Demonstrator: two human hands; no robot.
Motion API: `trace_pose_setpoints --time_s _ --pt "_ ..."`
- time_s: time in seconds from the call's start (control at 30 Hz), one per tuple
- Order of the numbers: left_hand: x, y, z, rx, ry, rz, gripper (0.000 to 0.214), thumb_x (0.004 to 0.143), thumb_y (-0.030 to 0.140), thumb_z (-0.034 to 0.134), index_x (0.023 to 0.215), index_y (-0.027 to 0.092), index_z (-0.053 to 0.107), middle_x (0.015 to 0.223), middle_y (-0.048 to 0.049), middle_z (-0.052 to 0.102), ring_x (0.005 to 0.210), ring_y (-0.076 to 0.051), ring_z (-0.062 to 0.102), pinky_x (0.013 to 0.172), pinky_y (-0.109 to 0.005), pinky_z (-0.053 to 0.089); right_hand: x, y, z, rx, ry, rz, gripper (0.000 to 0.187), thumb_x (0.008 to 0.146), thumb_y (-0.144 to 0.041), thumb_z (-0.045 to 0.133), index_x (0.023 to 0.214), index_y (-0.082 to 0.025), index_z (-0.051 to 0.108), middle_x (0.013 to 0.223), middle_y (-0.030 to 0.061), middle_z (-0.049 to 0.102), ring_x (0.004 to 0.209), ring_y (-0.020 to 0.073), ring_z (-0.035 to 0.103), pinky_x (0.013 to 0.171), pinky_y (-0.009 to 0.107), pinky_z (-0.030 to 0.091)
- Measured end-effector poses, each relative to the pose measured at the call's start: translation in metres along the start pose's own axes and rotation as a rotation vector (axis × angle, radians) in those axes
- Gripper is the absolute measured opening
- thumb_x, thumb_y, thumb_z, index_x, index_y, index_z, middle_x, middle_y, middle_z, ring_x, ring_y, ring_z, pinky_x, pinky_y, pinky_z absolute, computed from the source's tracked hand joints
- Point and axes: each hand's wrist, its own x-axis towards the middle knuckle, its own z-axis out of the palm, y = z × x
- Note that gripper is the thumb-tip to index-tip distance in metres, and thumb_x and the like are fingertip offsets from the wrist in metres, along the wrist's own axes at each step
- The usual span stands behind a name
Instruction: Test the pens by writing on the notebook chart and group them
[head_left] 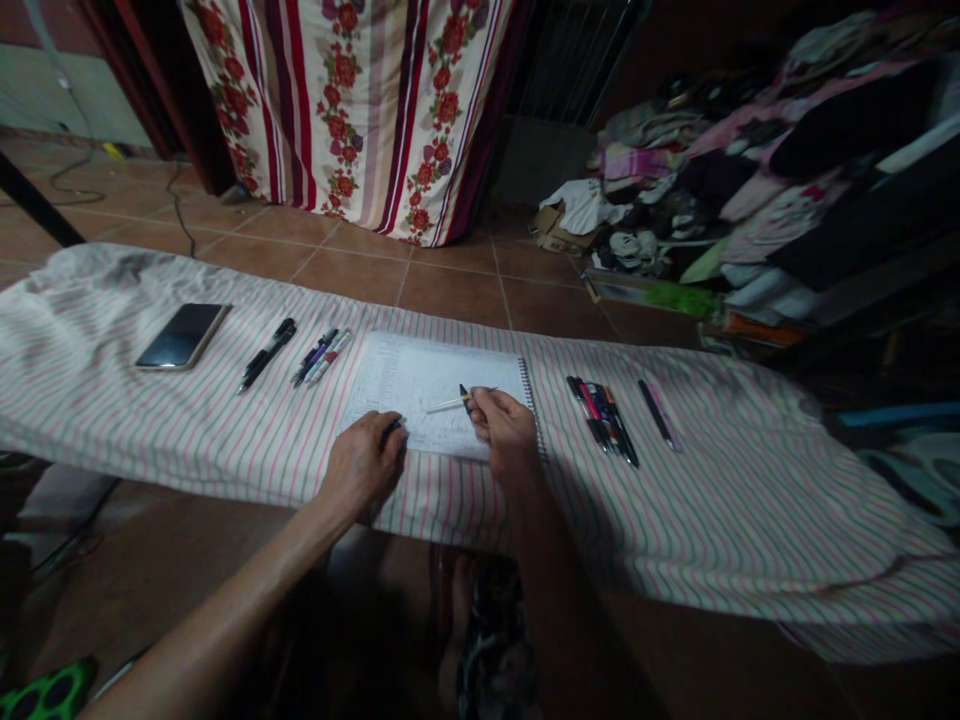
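Observation:
An open spiral notebook (435, 360) with writing on its page lies on the striped cloth. My right hand (506, 420) is closed above the page's right side, pinching a thin pale pen refill (448, 404) that points left. A short dark piece (464, 393) sticks up at the fingertips; its kind is unclear. At the notebook's lower left corner, my left hand (366, 458) rests with its fingers curled round a dark pen-like piece (391, 428), mostly hidden by thumb and forefinger.
Left of the notebook lie several pens (322, 357), black pens (268, 355) and a phone (184, 336). More pens (602, 418) and a black-and-purple pair (660, 414) lie to the right. Beyond are a flowered curtain (360, 110) and piled clothes (645, 200).

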Motion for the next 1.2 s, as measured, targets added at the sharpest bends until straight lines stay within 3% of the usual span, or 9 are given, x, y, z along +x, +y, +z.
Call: trace_pose_setpoints --time_s 0.23,0.37,0.5,0.63,0.77,0.97,1.2 --pt "-0.002 -0.008 -0.004 0.002 0.054 0.028 0.028 0.086 0.026 0.044 0.104 0.015 0.062 0.092 -0.0074 0.066 0.085 -0.02 0.063 0.077 -0.03 0.047 -0.005 0.013 0.012 0.094 -0.056 0.041 0.031 0.057 -0.033 0.075 0.079 -0.015 0.062 0.069 0.0017 0.067 0.062 0.0125 0.064 0.051 0.021 0.049" --pt "-0.003 -0.009 -0.006 0.023 0.066 0.011 0.028 0.085 0.026 0.045 0.104 0.016 0.063 0.091 -0.0063 0.066 0.084 -0.02 0.063 0.075 -0.029 0.048 -0.013 0.022 0.025 0.054 -0.1 -0.068 0.03 0.065 -0.036 0.069 0.085 -0.015 0.06 0.072 0.0037 0.068 0.068 0.0158 0.067 0.062 0.027 0.053" --pt "-0.003 -0.011 -0.006 0.007 0.079 0.014 0.029 0.085 0.026 0.045 0.105 0.016 0.063 0.092 -0.0067 0.066 0.084 -0.019 0.063 0.074 -0.029 0.047 -0.012 0.029 0.028 -0.26 -0.136 -0.234 0.028 0.073 -0.038 0.06 0.091 -0.018 0.059 0.077 0.0041 0.067 0.072 0.0177 0.066 0.06 0.029 0.053" --pt "-0.003 -0.013 -0.005 -0.002 0.083 0.022 0.028 0.085 0.027 0.045 0.104 0.016 0.063 0.092 -0.0066 0.066 0.084 -0.019 0.063 0.075 -0.028 0.047 -0.008 0.033 0.021 -0.797 -0.138 -0.574 0.022 0.079 -0.027 0.05 0.097 -0.02 0.062 0.091 0.0065 0.067 0.08 0.0186 0.063 0.075 0.033 0.05" --pt "-0.003 -0.014 -0.005 -0.019 0.083 0.027 0.028 0.085 0.027 0.046 0.104 0.016 0.063 0.092 -0.0068 0.066 0.085 -0.02 0.063 0.075 -0.029 0.048 -0.012 0.035 0.018 -1.068 -0.167 -0.8 0.025 0.081 -0.018 0.047 0.1 -0.017 0.064 0.096 0.0077 0.065 0.09 0.021 0.058 0.085 0.034 0.045" --pt "-0.001 -0.015 -0.003 -0.044 0.098 0.059 0.027 0.085 0.025 0.046 0.104 0.017 0.063 0.092 -0.0064 0.066 0.085 -0.02 0.063 0.075 -0.029 0.048 -0.02 0.035 0.022 -1.209 -0.146 -0.847 0.02 0.081 -0.016 0.051 0.089 -0.018 0.069 0.093 0.0075 0.063 0.086 0.0212 0.053 0.082 0.033 0.044" --pt "0.001 -0.012 -0.004 -0.156 0.138 0.087 0.025 0.084 0.023 0.051 0.104 0.018 0.064 0.092 -0.0062 0.067 0.087 -0.019 0.062 0.079 -0.03 0.049 -0.018 0.035 0.019 -1.218 -0.158 -0.846 0.021 0.081 -0.02 0.054 0.095 -0.021 0.069 0.096 0.0061 0.063 0.088 0.0218 0.05 0.082 0.033 0.042"
